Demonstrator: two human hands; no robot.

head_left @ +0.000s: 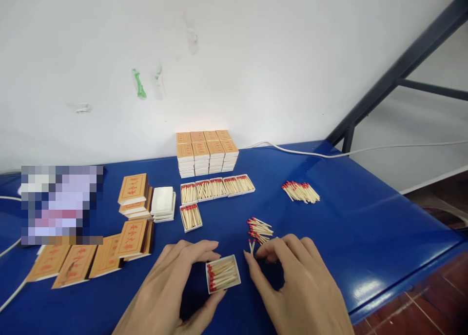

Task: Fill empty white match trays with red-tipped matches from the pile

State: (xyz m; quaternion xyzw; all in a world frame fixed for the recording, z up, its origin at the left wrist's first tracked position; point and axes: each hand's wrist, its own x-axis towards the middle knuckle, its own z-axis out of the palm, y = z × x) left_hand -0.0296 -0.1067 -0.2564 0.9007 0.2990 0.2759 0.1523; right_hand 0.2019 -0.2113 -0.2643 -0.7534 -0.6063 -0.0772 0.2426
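Note:
A white matchbox tray partly filled with red-tipped matches sits at the near middle of the table. My left hand grips it from the left, thumb at the near edge and fingers at the far edge. Just right of the tray, my right hand has a couple of matches between thumb and forefinger, red heads pointing away from me. Beyond those fingertips lies a small loose heap of matches. The right hand's other fingers are curled in.
Filled match trays form a row, one more before it. Behind stand stacked matchboxes. White upturned trays and matchbox sleeves are left. Another match heap lies right on the blue table; a white cable runs behind.

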